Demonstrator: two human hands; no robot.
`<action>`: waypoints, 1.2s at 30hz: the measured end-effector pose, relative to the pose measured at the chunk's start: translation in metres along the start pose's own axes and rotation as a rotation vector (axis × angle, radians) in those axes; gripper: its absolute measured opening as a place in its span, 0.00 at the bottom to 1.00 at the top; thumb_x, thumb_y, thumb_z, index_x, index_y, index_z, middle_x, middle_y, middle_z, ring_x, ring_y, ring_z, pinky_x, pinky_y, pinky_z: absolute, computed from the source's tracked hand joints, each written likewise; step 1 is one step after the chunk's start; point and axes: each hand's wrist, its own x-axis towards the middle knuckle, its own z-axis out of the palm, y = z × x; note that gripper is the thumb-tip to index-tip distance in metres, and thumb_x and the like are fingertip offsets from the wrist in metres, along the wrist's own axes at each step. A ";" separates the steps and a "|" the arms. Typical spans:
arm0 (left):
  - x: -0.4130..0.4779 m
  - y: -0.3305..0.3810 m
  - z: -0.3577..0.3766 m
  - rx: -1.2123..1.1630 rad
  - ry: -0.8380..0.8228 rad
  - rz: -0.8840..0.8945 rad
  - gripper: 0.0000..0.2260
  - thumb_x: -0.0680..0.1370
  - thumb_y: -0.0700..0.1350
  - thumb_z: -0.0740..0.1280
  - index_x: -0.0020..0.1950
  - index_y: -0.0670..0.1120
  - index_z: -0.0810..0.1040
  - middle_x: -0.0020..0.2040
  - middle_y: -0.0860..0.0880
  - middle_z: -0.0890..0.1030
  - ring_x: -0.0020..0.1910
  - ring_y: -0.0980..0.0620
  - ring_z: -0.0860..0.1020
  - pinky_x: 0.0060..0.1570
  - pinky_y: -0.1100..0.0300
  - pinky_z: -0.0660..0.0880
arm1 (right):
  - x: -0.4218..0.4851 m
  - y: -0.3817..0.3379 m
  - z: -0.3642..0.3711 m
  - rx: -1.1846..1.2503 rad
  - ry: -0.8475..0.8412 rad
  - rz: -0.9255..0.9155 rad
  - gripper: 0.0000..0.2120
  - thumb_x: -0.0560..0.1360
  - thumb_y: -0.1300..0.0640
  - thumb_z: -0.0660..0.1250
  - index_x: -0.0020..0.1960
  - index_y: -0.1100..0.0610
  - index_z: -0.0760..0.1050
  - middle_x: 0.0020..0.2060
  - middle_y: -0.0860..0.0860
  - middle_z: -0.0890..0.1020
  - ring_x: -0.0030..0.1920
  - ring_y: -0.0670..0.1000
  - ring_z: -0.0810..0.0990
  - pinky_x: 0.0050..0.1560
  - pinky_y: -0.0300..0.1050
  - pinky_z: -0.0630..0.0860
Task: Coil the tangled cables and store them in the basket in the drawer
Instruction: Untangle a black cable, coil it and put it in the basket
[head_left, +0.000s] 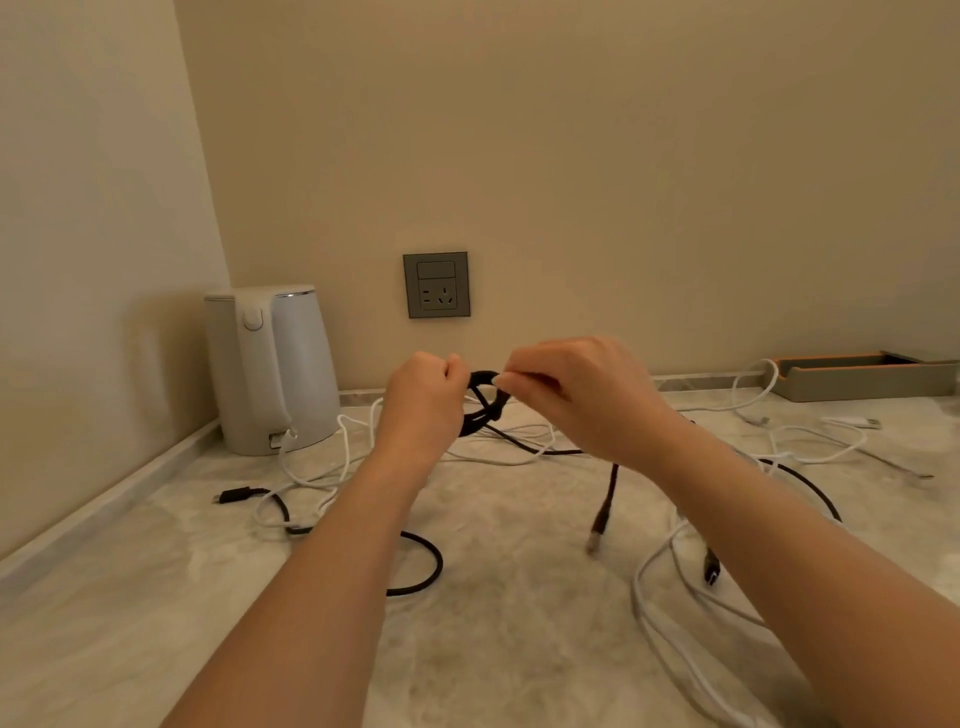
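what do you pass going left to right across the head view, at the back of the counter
white kettle → left hand → right hand → grey tray. Both hands hold the black cable between them.

Views I hold: one, head-worn, wide-angle.
Facing: forward and down, roughly square onto the wall socket.
Nearness: arm's reach; the countertop fills the frame below the socket.
Frame centre: left hand and right hand holding the black cable, just below the socket.
Edges: kettle left of the socket, tray far right.
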 end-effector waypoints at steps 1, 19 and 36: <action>-0.001 0.002 0.002 0.015 -0.047 0.005 0.22 0.81 0.41 0.57 0.25 0.43 0.61 0.24 0.47 0.62 0.24 0.50 0.59 0.26 0.56 0.55 | -0.001 0.004 -0.001 0.046 -0.012 0.043 0.17 0.77 0.44 0.56 0.34 0.52 0.70 0.23 0.43 0.65 0.26 0.48 0.65 0.28 0.45 0.64; -0.001 0.000 0.007 -0.088 -0.194 0.022 0.23 0.80 0.39 0.58 0.25 0.46 0.59 0.24 0.49 0.59 0.25 0.53 0.56 0.29 0.56 0.53 | 0.000 -0.004 -0.001 0.213 -0.131 0.119 0.14 0.78 0.51 0.62 0.41 0.58 0.79 0.30 0.49 0.77 0.32 0.52 0.73 0.36 0.51 0.72; -0.022 0.030 0.008 -0.458 -0.527 -0.047 0.26 0.79 0.62 0.46 0.42 0.47 0.76 0.30 0.49 0.76 0.28 0.54 0.75 0.28 0.62 0.72 | -0.009 0.022 0.006 1.205 -0.226 0.556 0.13 0.71 0.45 0.69 0.43 0.56 0.74 0.43 0.61 0.74 0.45 0.61 0.71 0.46 0.56 0.66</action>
